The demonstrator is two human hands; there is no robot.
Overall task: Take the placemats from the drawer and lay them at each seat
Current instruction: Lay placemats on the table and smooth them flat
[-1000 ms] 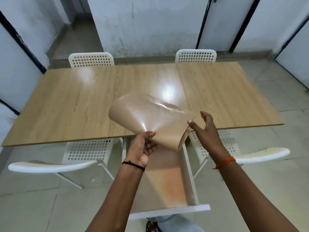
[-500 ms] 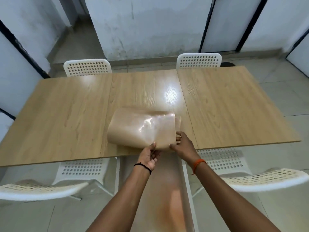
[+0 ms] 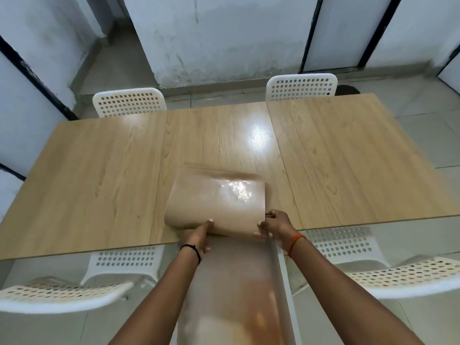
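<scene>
At the near edge of the wooden tabletop (image 3: 99, 175), centre: one glossy tan placemat (image 3: 214, 202), curved, its far part over the tabletop, its near edge overhanging the open drawer (image 3: 280, 270). Left hand (image 3: 196, 236): grip clamped on the placemat's near edge, thumb on top. Right hand (image 3: 273, 226): grip pinching the near right corner. Drawer: white-walled, pulled out below the hands, a tan sheet lying inside. Four white perforated chairs (image 3: 128, 102) around the tabletop.
</scene>
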